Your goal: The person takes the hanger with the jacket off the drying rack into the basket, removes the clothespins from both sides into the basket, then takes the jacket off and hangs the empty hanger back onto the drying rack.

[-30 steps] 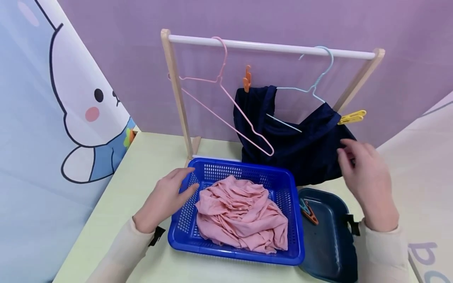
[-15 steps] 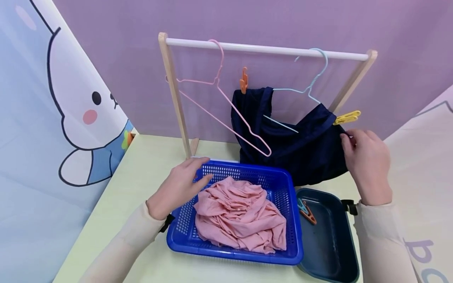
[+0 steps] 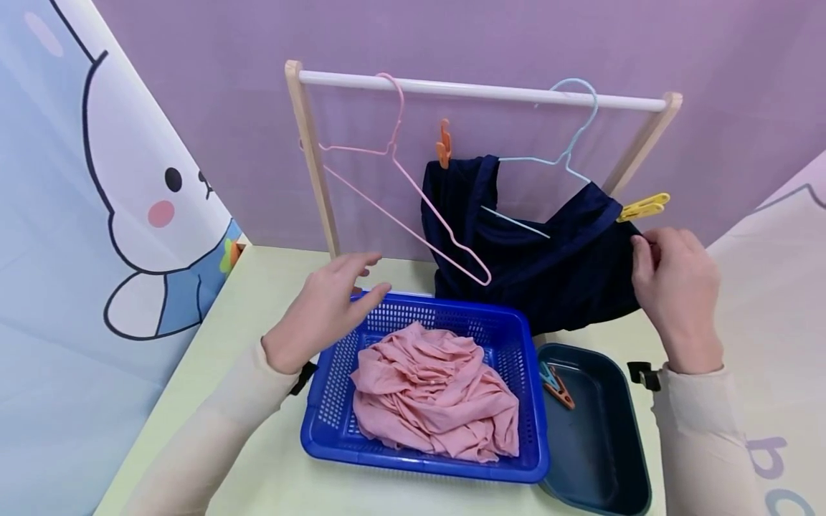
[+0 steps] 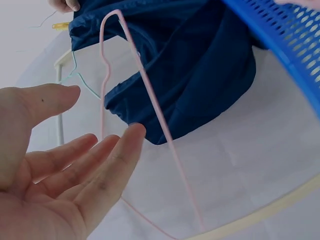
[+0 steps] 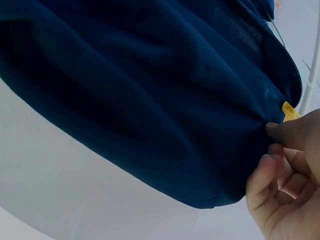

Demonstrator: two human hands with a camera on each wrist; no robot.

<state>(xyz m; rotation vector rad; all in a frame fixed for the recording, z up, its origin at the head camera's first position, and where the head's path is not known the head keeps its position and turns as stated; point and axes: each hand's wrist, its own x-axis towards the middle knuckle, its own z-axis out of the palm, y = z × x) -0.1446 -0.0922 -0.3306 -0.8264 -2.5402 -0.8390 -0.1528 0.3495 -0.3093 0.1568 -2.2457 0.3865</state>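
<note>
A dark navy garment (image 3: 548,279) hangs on a light-blue wire hanger (image 3: 571,143), with an orange clothespin (image 3: 444,145) at its left shoulder and a yellow clothespin (image 3: 644,208) at its right. My right hand (image 3: 680,294) pinches the garment's right edge just below the yellow clothespin; the right wrist view shows thumb and fingertips on the navy cloth (image 5: 165,110), which has a zipper along one edge. Over the back left corner of the blue basket (image 3: 310,444), my left hand (image 3: 325,308) is held with fingers spread, touching nothing. Near it dangles a pink hanger (image 3: 426,201), bare.
Both hangers hook over the white rail (image 3: 477,89) of a wooden-sided rack. Crumpled pink cloth (image 3: 439,394) lies in the basket. To its right stands a dark green tray (image 3: 600,444), holding blue and orange clothespins (image 3: 558,387). A purple backdrop (image 3: 490,36) rises behind the rack.
My right hand has moved up to the garment's right edge and taken hold of it. The garment's right side has swung slightly rightward with its hanger. My left hand has risen, still empty.
</note>
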